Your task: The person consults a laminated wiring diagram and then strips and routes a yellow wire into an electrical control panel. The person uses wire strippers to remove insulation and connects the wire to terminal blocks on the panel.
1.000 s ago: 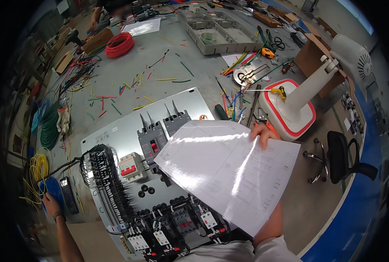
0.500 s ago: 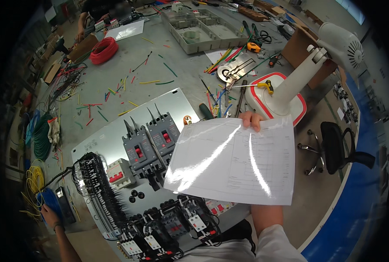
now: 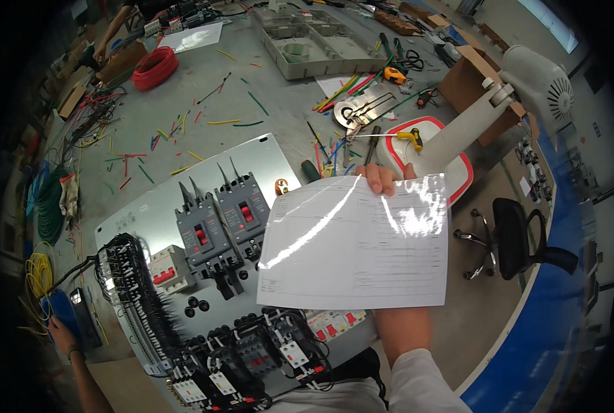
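My right hand (image 3: 379, 179) grips the top edge of a glossy white printed sheet (image 3: 314, 255), its fingers folded over the edge. The sheet stands tilted above the right part of a metal mounting plate (image 3: 134, 213) and hides some of it. Two grey moulded-case circuit breakers (image 3: 200, 235) with red switches sit on that plate, with a small white breaker (image 3: 165, 270) beside them. Contactors (image 3: 255, 361) line its near edge. At far left, my left hand (image 3: 63, 335) is at the near edge of a blue wire coil (image 3: 60, 308); its fingers are too small to read.
Wire scraps lie across the table, beyond which are a red wire coil (image 3: 155, 67) and a grey plastic enclosure (image 3: 320, 51). A white lamp-like device (image 3: 451, 141) stands at right, with a yellow-handled screwdriver (image 3: 411, 138) on its base. An office chair (image 3: 513, 241) is on the floor.
The whole scene has shifted slightly left and up in the view. The sheet is tilted a little differently, with its glare moved. My left hand stays by the blue coil.
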The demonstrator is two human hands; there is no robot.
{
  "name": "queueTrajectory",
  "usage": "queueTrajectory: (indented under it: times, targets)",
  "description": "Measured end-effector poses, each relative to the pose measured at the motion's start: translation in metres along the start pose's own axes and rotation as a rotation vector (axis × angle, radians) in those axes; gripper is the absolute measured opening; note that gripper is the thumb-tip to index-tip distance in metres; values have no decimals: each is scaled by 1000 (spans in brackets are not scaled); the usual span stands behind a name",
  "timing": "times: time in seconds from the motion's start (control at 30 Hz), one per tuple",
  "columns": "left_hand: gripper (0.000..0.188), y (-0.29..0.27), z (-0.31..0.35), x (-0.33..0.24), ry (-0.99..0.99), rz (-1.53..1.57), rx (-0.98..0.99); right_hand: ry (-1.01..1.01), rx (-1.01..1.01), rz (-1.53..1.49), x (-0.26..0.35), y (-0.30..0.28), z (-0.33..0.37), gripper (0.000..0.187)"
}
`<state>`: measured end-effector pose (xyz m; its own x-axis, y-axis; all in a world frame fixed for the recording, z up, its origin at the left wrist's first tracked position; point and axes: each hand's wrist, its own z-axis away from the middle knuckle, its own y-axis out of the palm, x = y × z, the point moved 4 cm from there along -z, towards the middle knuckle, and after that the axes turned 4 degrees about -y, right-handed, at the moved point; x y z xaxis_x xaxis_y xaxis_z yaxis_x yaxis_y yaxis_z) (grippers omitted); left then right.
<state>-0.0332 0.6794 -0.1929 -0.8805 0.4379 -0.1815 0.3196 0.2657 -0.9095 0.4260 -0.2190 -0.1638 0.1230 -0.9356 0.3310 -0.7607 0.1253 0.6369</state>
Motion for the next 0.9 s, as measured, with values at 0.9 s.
queueTrajectory:
  times: [0.9]
  targets:
    - [70, 3, -9, 17, -29, -19, 48, -7, -87, 106, -2, 26, -22, 76]
